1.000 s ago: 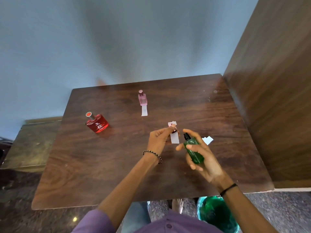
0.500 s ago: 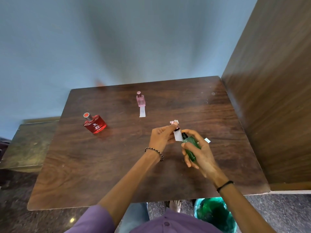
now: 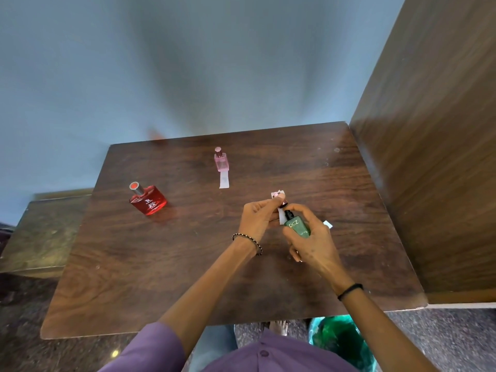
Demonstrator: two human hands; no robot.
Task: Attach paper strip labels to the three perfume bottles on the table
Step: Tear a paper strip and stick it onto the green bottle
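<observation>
Gripping green bottle [image 3: 296,226] in right hand [image 3: 311,245], over table [image 3: 188,264], right of centre. Pinching white paper strip [image 3: 281,218] in left hand [image 3: 257,218], against bottle's narrow black neck

Risks: thin limp paper creasing or setting crooked on smooth rounded body; slipping off neck if pinch loosens

Pink bottle [image 3: 221,161] upright, flat-sided, second strip [image 3: 224,181] at its base. Red bottle [image 3: 147,201] squat, glossy, no strip visible
</observation>
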